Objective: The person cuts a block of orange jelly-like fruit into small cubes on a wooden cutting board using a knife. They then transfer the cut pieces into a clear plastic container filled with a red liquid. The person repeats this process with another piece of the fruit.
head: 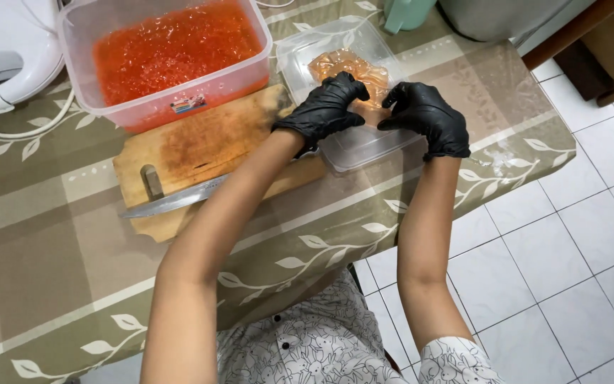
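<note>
Both my hands wear black gloves. My left hand (pixel 327 108) and my right hand (pixel 424 116) pinch a clear plastic bag of orange-pink jelly-like stuff (pixel 346 69) from either side. The bag lies in a shallow clear plastic tray (pixel 353 146) near the table's right edge. A wooden cutting board (pixel 200 146) sits just left of the tray, under my left forearm. A knife (pixel 172 203) lies across the board's near end, blade pointing left.
A large clear tub of red-orange jelly (pixel 168 53) stands at the back, behind the board. A white appliance (pixel 5 53) with a cord (pixel 23 131) is at the far left. The olive leaf-patterned tablecloth (pixel 51 284) hangs over the edge above a white tiled floor (pixel 556 256).
</note>
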